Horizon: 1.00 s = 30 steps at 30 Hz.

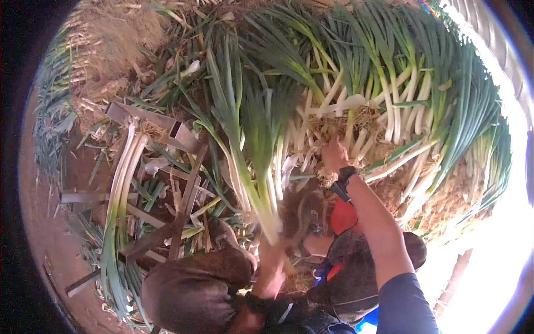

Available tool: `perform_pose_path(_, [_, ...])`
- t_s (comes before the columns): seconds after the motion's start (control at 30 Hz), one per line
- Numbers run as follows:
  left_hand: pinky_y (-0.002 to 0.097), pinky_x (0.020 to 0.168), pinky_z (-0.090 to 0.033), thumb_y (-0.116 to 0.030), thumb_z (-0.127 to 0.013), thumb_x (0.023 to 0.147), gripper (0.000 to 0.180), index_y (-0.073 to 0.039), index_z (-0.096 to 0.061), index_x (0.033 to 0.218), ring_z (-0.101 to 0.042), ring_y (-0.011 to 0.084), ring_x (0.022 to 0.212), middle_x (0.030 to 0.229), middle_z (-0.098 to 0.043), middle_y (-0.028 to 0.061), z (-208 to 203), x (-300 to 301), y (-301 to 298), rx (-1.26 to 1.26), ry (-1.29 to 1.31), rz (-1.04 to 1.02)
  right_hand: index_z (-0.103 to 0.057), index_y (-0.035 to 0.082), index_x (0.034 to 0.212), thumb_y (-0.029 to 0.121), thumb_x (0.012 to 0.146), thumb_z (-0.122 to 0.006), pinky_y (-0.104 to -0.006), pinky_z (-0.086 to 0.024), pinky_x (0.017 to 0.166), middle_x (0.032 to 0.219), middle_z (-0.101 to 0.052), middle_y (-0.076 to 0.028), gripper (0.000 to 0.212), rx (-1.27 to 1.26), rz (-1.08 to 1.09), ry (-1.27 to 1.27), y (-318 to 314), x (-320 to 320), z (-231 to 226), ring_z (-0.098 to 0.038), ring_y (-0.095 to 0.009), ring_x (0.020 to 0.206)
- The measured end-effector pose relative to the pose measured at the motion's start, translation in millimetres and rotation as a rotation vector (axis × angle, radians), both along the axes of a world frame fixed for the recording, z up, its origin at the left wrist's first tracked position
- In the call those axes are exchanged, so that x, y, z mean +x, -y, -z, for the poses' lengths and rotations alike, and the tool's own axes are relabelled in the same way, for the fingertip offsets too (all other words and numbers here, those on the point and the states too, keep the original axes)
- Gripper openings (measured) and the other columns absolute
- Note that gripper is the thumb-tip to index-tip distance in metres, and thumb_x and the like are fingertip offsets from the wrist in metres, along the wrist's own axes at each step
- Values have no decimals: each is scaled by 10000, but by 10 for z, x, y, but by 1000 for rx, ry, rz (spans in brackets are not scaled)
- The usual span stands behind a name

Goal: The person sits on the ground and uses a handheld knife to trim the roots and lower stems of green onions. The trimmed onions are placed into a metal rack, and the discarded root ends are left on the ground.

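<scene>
My left hand (271, 261), somewhat blurred, is closed around the white root end of a bunch of long green onions (261, 189). The bunch stands between my knees, its dark green leaves fanning away from me. Farther to the right, my right hand (335, 154) reaches into a big heap of green onions (392, 100), at their white stems and tangled roots. A dark watch (346, 175) is on that wrist. The tips of the right fingers are hidden among the roots, so whether they grip a stem does not show.
On the left stands a metal frame (186, 137) of square bars, with several green onions (121, 183) draped over it. Loose leaves and peelings litter the ground around it. More root ends (111, 50) are piled at the far left. My bent knees (192, 289) flank my left arm.
</scene>
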<state>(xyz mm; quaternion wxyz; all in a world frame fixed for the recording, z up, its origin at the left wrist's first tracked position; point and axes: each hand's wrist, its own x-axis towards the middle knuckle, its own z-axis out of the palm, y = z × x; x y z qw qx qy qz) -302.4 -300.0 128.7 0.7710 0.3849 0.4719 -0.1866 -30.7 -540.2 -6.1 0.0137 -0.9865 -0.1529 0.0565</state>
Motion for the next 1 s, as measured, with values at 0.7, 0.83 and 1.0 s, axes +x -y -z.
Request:
perform_pose_path(0.7, [332,774,-520,-157,-767,871,416,41,-642,1215,-670,192,859,967,-699,99,182,-95,-332,166,97,129,-583,-87,1255,310,835,-768,-388,-559,764,993,-705,-200,607,300,92,-1016,-976,-1002,-1401,-694,-246,839])
perform_pose_path(0.83, [304,756,-526,-239,-721,942,374,-16,-624,1225,-640,149,728,883,-649,55,115,-33,-371,136,78,343,-585,-49,1305,299,862,-754,-430,-554,831,1003,-728,-176,589,622,-132,-943,-964,-1481,-1676,-698,-266,880])
perform_pose_path(1.0, [341,805,-546,-236,-646,992,318,-5,-619,1210,-661,180,895,1035,-652,76,-77,-200,-308,-228,464,193,-592,29,1351,401,892,-733,-468,-557,790,903,-737,-175,608,608,-374,-935,-795,-1979,-1844,-717,-314,823])
